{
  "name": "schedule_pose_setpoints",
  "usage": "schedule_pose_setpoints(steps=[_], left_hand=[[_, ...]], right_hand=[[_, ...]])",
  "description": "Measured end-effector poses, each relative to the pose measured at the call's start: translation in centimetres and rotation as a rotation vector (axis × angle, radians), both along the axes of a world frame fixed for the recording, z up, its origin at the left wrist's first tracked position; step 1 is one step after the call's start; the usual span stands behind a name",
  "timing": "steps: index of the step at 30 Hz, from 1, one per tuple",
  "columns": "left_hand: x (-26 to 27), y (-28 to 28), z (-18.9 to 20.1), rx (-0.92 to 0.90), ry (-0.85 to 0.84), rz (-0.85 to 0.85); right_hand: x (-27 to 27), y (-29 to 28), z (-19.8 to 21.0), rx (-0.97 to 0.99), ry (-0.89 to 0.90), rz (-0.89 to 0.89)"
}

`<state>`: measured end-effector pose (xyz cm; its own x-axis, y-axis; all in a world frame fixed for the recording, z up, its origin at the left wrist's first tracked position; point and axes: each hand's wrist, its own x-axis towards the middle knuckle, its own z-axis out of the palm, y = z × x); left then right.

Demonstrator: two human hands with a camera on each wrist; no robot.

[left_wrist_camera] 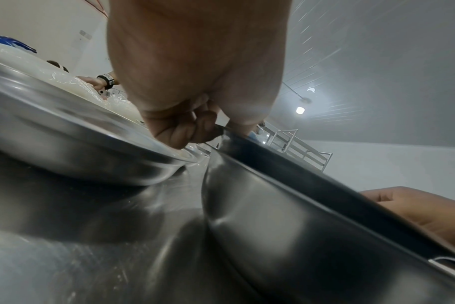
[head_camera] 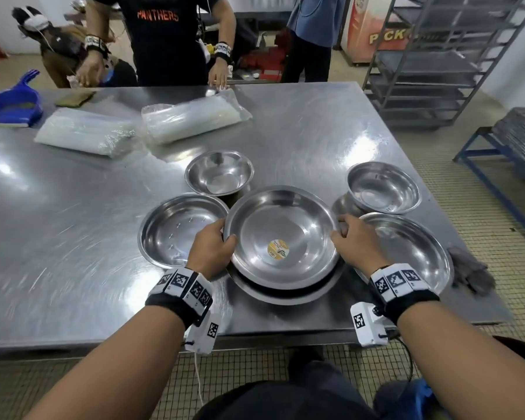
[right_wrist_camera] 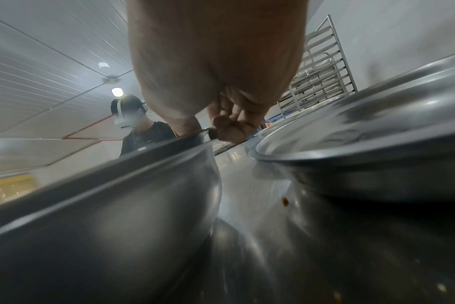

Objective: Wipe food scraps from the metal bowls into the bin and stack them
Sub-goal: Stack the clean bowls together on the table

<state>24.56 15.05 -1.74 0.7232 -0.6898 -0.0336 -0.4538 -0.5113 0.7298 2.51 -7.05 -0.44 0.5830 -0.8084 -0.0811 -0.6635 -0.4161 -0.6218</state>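
Currently both hands grip one large bowl (head_camera: 281, 237) by opposite sides of its rim. It sits tilted, apparently over a second bowl of like size (head_camera: 285, 294) whose rim shows nearest the body, so the step in hand reads as stacking.

Left hand (head_camera: 212, 250): thumb over the rim, fingers curled under it; the left wrist view shows the fingertips (left_wrist_camera: 179, 133) pinching the edge. Right hand (head_camera: 356, 241): same pinch on the far side of the rim, fingers (right_wrist_camera: 229, 125) hooked beneath in the right wrist view. Both wrists are level, forearms converging from the body, palms facing inward.

Judgement on doing it well: keep the grip symmetrical, level the bowl before lowering, centre it over the lower rim, then slide the fingers out sideways so they are not trapped between the rims. A sticker (head_camera: 278, 249) lies in the held bowl; no scraps are evident.

Just outside the left fingers rests a shallow bowl (head_camera: 182, 231); just outside the right fingers, another (head_camera: 406, 250), with a dark cloth (head_camera: 470, 272) beyond it. Past the fingertips stand two small bowls, left (head_camera: 219, 174) and right (head_camera: 384, 187). No bin is in view. Farther off on the steel table (head_camera: 73, 207) lie two plastic packs (head_camera: 191, 116).
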Motion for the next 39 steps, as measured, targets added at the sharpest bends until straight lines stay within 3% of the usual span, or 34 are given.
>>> schedule_pose_setpoints(steps=[9,19,39], left_hand=[[-1.1,0.3,-1.6,0.069,-0.095,0.069],[-1.2,-1.0,-3.3,-0.043,-0.176,0.074],[0.9,-5.1,-2.9,-0.096,-0.099,0.091]], right_hand=[[-0.8,1.6,-1.5,-0.072,-0.022,-0.01],[-0.2,1.4,-2.9,-0.092,-0.12,-0.017],[2.5,-2.4,-3.6,-0.07,-0.085,-0.088]])
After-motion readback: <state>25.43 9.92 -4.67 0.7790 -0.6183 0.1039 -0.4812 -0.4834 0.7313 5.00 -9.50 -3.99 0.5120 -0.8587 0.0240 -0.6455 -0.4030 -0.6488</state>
